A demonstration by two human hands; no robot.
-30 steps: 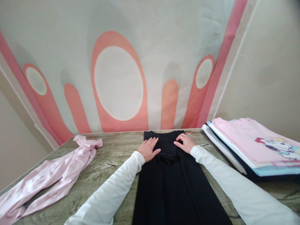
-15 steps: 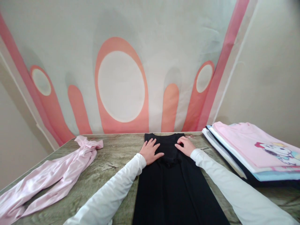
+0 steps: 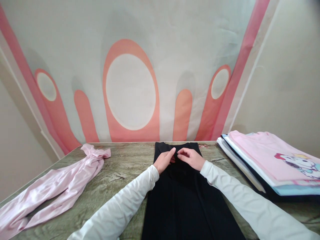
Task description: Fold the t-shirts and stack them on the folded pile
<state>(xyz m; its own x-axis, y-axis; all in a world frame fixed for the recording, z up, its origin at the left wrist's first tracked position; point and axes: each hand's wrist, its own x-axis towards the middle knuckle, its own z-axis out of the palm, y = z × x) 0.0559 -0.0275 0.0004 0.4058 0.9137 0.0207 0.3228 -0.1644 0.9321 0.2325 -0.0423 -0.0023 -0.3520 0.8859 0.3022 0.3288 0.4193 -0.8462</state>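
Observation:
A black garment [image 3: 185, 203] lies lengthwise on the table, its narrow end by the far edge; whether it is trousers or a dress I cannot tell. My left hand [image 3: 164, 161] is closed near the middle of that end, thumb and fingers pinching the cloth. Facing it, my right hand [image 3: 192, 158] also pinches the black fabric, its fingertips just a small gap from the left ones. A slight ridge of cloth rises around the fingers.
On the wood-patterned table [image 3: 125, 180], a crumpled pink garment [image 3: 72, 176] stretches along the left side. A stack of folded clothes stands at the right, topped by a pink shirt [image 3: 265, 153] with a cartoon print. A patterned wall panel [image 3: 165, 110] rises behind.
My left hand has gone from spread flat on the garment to a pinch nearer its middle. My right hand has shifted left from the garment's side, and the two hands are now close together.

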